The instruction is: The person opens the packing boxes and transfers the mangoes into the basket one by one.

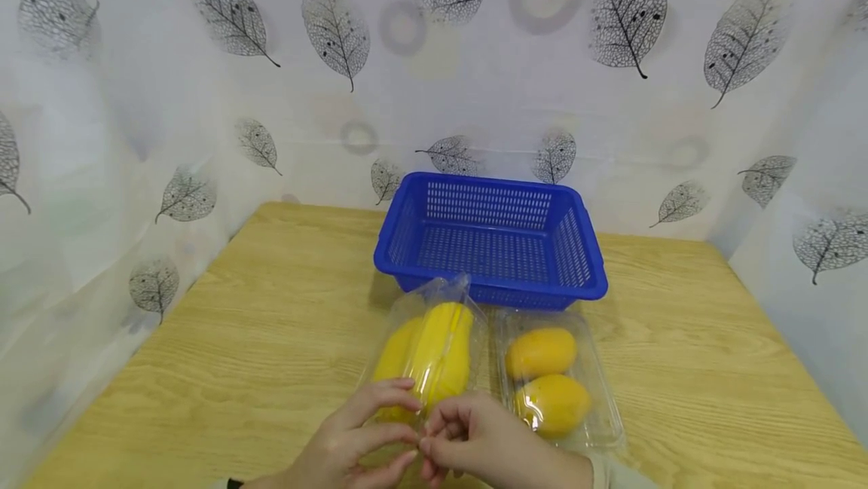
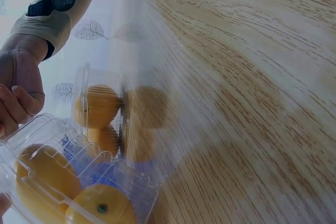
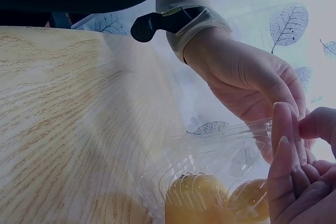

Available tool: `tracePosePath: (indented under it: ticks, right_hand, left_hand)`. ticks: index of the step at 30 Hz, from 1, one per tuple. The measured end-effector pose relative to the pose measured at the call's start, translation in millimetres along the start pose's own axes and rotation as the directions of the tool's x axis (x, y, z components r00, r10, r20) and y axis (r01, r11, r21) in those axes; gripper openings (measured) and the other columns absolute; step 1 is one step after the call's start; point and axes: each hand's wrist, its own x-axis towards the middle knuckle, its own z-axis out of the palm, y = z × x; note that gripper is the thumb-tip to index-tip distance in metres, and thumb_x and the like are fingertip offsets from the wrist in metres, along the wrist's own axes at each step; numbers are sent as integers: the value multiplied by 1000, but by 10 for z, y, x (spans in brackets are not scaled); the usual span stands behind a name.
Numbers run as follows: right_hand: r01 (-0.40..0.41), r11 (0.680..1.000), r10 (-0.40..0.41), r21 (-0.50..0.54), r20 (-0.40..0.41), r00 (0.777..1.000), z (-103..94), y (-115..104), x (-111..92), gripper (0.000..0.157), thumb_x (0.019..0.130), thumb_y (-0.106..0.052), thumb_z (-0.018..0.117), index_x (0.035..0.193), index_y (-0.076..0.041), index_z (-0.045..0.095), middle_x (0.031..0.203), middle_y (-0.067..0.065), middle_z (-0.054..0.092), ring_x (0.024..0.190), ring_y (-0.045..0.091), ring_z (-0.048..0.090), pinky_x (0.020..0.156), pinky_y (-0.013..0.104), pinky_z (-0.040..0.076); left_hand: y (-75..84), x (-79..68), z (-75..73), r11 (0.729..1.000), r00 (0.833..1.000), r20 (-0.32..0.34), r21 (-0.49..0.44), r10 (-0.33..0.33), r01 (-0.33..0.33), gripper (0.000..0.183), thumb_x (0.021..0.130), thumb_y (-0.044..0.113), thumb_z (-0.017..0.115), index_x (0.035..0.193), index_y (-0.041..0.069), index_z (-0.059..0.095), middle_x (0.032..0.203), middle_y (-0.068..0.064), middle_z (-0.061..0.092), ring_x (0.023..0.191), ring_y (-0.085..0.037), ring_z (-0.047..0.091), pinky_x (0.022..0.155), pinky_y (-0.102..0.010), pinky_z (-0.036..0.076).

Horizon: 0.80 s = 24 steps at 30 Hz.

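The left hand point(image 1: 359, 440) and right hand point(image 1: 484, 436) pinch the near edge of a clear clamshell container point(image 1: 450, 289), just ahead of them on the counter point(image 1: 237, 368), with yellow fruits point(image 1: 439, 357) inside. That edge probably wants light, even fingertip pressure, the left steadying it while the right works, so the fruits don't roll. Just beyond the right hand, a second clamshell point(image 1: 602, 398) holds two mangoes point(image 1: 541, 353); farther ahead stands a blue basket point(image 1: 522, 293).
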Motion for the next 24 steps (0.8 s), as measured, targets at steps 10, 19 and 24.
tracePosePath:
  ticks: [10,19,24]
  right_hand:
    - [12,1000,-12,5,4,1000,-8,7,-5,18,89,-5,57,88,13,58,76,28,63,67,3,62,65,31,55]
    - [-15,1000,15,-11,4,1000,-6,16,-11,16,89,-4,57,87,11,59,76,26,64,67,2,61,65,29,55]
    - [-29,999,29,-16,2,1000,-11,3,-16,16,88,-5,57,87,11,60,76,25,65,67,2,60,64,27,55]
  left_hand:
    - [-28,-45,29,1000,1000,-3,1,7,-7,16,88,10,61,81,-2,68,100,-20,57,103,-35,55,93,-32,45]
    - [-8,-85,51,1000,1000,-8,-1,-15,15,16,89,11,60,80,-1,67,98,-18,58,104,-35,56,92,-31,46]
    - [3,-101,65,999,999,-9,-1,-32,32,16,89,11,60,80,0,67,98,-17,59,106,-35,56,90,-31,47]
